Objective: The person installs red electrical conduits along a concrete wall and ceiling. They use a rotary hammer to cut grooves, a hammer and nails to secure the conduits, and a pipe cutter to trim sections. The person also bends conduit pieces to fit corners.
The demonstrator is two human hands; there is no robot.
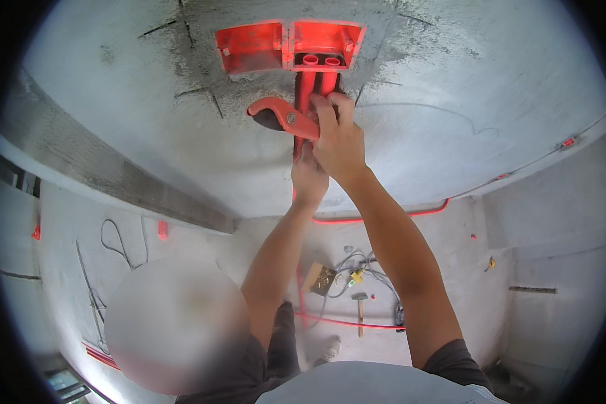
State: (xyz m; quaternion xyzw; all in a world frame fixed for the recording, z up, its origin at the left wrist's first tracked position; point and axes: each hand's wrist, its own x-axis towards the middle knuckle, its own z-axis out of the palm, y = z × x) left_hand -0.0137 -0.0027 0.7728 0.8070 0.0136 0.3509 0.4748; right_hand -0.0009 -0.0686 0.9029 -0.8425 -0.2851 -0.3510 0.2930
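My right hand [341, 143] is closed around a red pipe cutter [284, 116], whose curved jaw points left across the front of the wall channel. Its fingertips lie over the red conduit pipes [327, 83], just under the open ends. Directly below, my left hand [310, 178] is closed at the lower part of the conduits; its fingers are partly hidden, and it seems to grip a pipe there. Both pipe ends reach into the right half of a red double wall box [324, 37] set in the grey wall.
A red conduit [384, 217] runs along the wall's foot; another [357, 324] crosses the floor. A hammer [360, 313], a cardboard box [318, 279] and grey cable [347, 269] lie below my arms. A blurred pale round shape [175, 326] blocks the lower left.
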